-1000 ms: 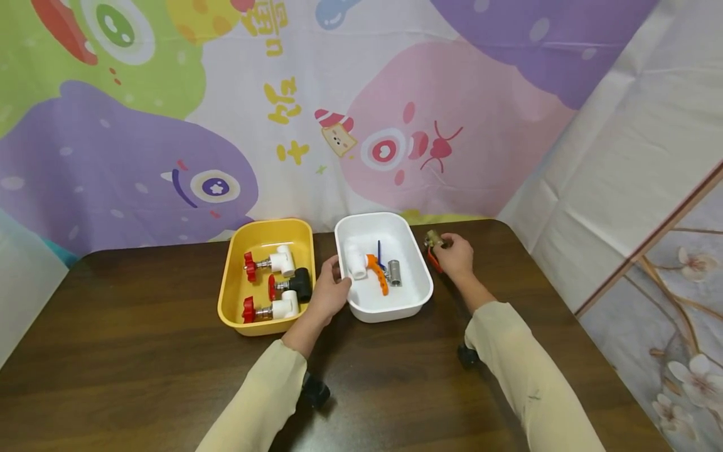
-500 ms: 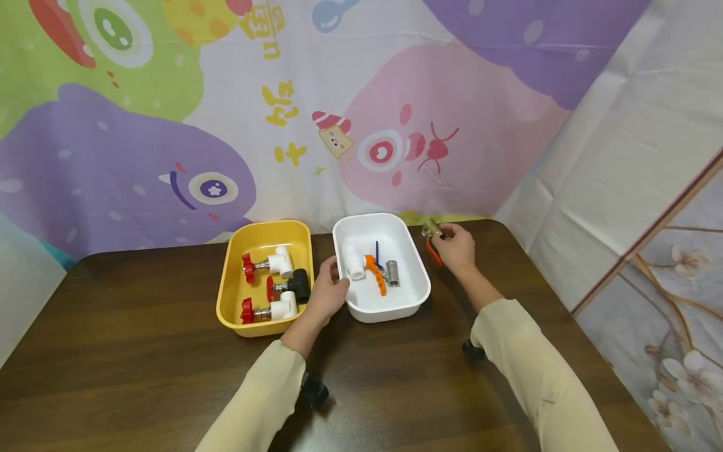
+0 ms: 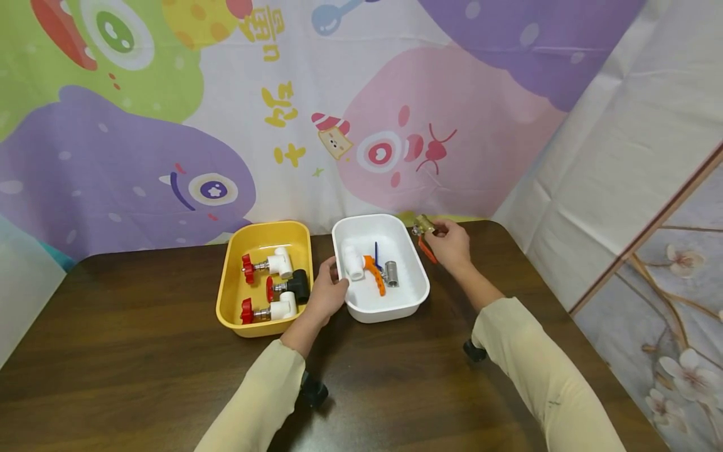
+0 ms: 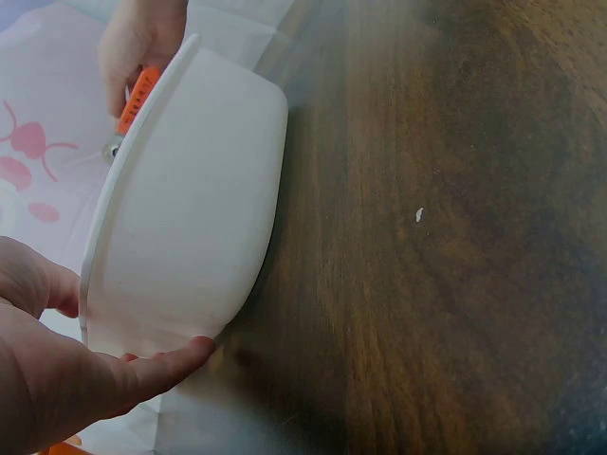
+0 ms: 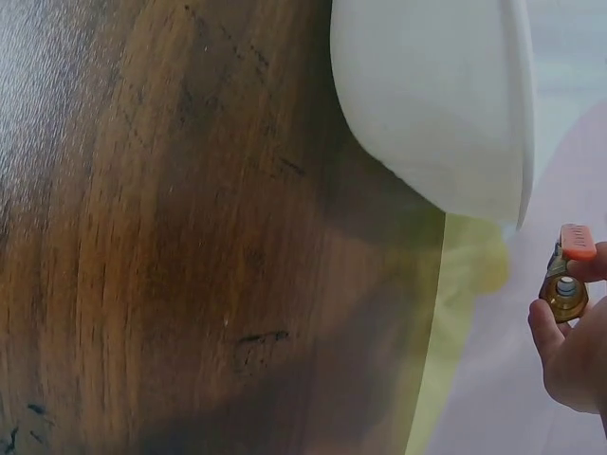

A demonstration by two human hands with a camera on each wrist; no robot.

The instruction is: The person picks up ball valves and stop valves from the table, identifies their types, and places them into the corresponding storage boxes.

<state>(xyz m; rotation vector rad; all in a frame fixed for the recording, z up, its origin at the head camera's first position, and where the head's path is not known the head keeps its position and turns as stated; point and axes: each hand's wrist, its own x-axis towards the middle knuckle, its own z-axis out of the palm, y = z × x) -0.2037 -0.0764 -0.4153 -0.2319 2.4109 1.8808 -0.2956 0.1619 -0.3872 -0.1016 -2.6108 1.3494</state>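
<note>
My left hand (image 3: 329, 292) grips the left rim of a white plastic tray (image 3: 390, 312), with the thumb at the rim and a finger along the outer wall in the left wrist view. A brass ball valve (image 3: 423, 224) with an orange-red lever is pinched in my right hand (image 3: 454, 246), raised beside the tray's right rim. In the right wrist view the brass valve's (image 5: 565, 301) round opening shows between the fingertips. Inside the white tray lie a white plastic valve (image 3: 353, 262) with an orange handle and a steel ball valve (image 3: 392, 274) with a blue lever.
Left of the white tray stands a yellow tray (image 3: 222, 301). It holds two white valves and a black valve (image 3: 297, 287), all with red handwheels. A printed cloth (image 3: 305, 188) hangs behind the dark wooden table (image 3: 141, 370).
My right hand has lifted the brass valve off the table and moved it slightly left and up, toward the white tray. My left hand keeps its hold on the tray.
</note>
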